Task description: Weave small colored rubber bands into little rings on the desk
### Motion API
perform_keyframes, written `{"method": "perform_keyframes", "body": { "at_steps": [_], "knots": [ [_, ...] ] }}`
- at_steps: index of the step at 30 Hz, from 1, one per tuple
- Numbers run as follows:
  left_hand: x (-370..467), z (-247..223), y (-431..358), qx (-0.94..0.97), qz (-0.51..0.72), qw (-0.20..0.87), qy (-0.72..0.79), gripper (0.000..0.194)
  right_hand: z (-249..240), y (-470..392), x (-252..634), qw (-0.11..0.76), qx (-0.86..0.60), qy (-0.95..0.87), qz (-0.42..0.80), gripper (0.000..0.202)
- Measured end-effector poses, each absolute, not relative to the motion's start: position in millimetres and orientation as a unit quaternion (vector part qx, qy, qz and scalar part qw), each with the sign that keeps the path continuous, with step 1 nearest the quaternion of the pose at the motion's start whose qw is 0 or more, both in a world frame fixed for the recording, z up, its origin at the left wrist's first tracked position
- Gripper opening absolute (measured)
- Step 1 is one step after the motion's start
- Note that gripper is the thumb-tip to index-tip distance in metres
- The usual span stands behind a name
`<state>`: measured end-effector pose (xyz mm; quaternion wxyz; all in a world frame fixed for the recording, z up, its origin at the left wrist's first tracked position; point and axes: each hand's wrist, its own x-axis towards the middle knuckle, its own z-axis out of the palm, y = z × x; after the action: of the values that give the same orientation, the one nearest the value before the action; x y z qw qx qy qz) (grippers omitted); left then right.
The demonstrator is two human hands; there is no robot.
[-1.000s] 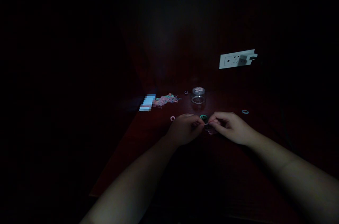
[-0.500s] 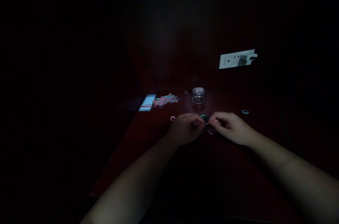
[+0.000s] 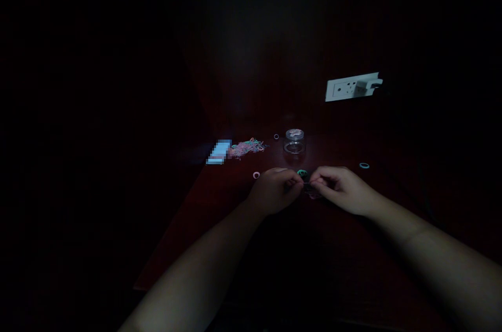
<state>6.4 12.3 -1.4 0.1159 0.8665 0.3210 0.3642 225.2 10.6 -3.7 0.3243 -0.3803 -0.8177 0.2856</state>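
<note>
My left hand (image 3: 276, 190) and my right hand (image 3: 339, 190) meet over the dark red table. Both pinch a thin rubber band (image 3: 306, 183), drawn taut across the small gap between the fingertips. Just beyond the fingers lies a green hair tie (image 3: 301, 172). Beneath the right fingertips, some pinkish bands (image 3: 314, 195) rest on the table, partly hidden. A pink ring-shaped hair tie (image 3: 256, 175) is close to the left knuckles. Poor light hides the finer detail of the held band.
A clear lidded jar (image 3: 294, 142) stands behind the hands. Left of it are a small ring (image 3: 276, 136), a tangled heap of pastel bands (image 3: 249, 148) and a lit, pixelated phone-like screen (image 3: 218, 152). A bluish hair tie (image 3: 364, 166) lies right. A wall socket (image 3: 351, 87) holds a plug.
The band between my fingers looks thinner and straighter, with the fingertips slightly farther apart. Otherwise the hands keep their place.
</note>
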Motion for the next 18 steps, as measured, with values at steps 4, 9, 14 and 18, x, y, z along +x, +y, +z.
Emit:
{"method": "perform_keyframes", "body": {
  "at_steps": [4, 9, 14, 18],
  "knots": [
    [6.0, -1.9, 13.1, 0.868, 0.361, 0.112, 0.322, 0.012, -2.1, 9.5, 224.6, 0.327, -0.379, -0.818, 0.284, 0.026],
    [5.8, -2.9, 14.5, 0.871, 0.360, 0.103, 0.320, 0.014, -2.9, 9.9, 224.8, 0.324, -0.380, -0.820, 0.280, 0.026],
    [6.1, -2.9, 14.0, 0.870, 0.360, 0.096, 0.324, 0.015, -4.4, 11.9, 224.6, 0.328, -0.386, -0.818, 0.271, 0.026],
    [6.3, -2.8, 13.8, 0.871, 0.361, 0.099, 0.317, 0.015, -3.9, 11.6, 224.1, 0.327, -0.393, -0.815, 0.272, 0.026]
  ]
}}
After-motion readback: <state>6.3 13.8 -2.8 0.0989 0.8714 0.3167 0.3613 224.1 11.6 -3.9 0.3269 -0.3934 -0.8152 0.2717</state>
